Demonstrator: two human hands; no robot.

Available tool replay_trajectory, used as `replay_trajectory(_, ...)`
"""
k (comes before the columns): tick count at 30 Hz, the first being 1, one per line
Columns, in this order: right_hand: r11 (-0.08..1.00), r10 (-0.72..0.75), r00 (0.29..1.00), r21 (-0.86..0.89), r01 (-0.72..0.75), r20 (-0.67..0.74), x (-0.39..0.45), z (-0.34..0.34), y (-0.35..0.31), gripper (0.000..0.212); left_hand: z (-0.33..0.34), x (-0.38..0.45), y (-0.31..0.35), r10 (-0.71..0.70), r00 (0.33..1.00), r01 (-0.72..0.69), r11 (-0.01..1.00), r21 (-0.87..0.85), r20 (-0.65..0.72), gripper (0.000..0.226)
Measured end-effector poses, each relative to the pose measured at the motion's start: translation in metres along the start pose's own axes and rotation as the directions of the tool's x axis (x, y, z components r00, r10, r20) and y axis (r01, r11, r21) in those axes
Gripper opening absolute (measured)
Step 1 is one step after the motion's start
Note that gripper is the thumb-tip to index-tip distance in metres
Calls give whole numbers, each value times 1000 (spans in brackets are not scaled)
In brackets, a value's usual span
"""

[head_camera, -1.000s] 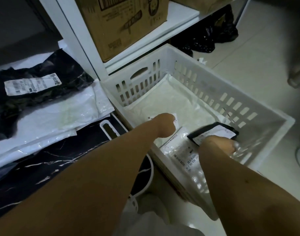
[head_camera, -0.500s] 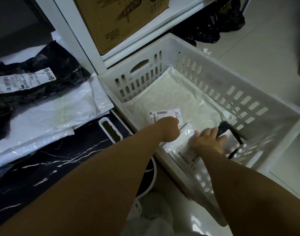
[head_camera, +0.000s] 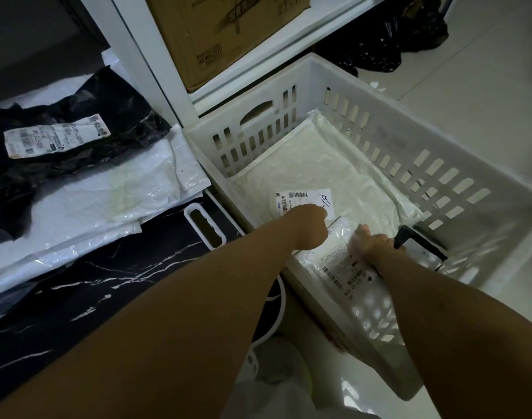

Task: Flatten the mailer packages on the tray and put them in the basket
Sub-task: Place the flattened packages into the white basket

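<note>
I see the right hand off the small black plastic mailer now, fingers spread flat on the clear white-labelled plastic mailer; black one lies in the white slotted plastic basket.

White slotted basket holding flat white mailers, black mailer on tray

White basket, black marbled tray

The slotted basket is white, as are the mailers inside, one with a black barcode label; a black mailer bears a white label; the tray is black with white veining; the box is brown
</note>
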State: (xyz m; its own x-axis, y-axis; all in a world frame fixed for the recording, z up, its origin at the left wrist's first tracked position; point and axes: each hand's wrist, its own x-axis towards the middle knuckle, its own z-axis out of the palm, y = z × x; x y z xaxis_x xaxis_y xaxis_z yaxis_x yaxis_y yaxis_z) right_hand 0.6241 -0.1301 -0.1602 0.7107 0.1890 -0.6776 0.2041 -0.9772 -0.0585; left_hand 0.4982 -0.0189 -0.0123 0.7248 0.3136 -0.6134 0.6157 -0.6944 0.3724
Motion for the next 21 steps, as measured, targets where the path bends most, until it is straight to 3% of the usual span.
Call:
replay_trajectory(4, 990, -138, 987, -49, 135, -80, -21, -21, -5, 50, -3, -5, 3, -5, 999, 4, 1000, -15, -45, 42)
replay_trajectory(6, 989, -139, 983, -57, 133, -121, -24, -25, -10, 54, -5, -10, 4, -5, 998, 4, 1000, -21, -70, 44)
replay_trajectory(10, 986, -31, 977, 151, 64, -213, -26, -32, -24, 71, -10, -21, 3, -6, 992, 3, 1000, -25, -126, 43)
replay_trajectory(13, 965, -32, 971, 244, 92, -238, -72, -55, -40, 65, -17, -37, 7, 20, 982, -22, 1000, -12, -190, 42)
replay_trajectory(16, 937, -136, 962, 286, 203, -238, -94, -70, -61, 60, -23, -52, 11, 38, 969, -42, 999, -10, -244, 40)
replay_trajectory(19, 890, -306, 925, 276, 362, -226, -118, -82, -81, 37, -32, -75, 10, 46, 959, -47, 999, 3, -281, 38)
replay_trajectory(21, 862, -380, 892, 256, 437, -243, -141, -91, -95, 31, -40, -96, 2, 22, 942, -26, 1000, -8, -335, 41)
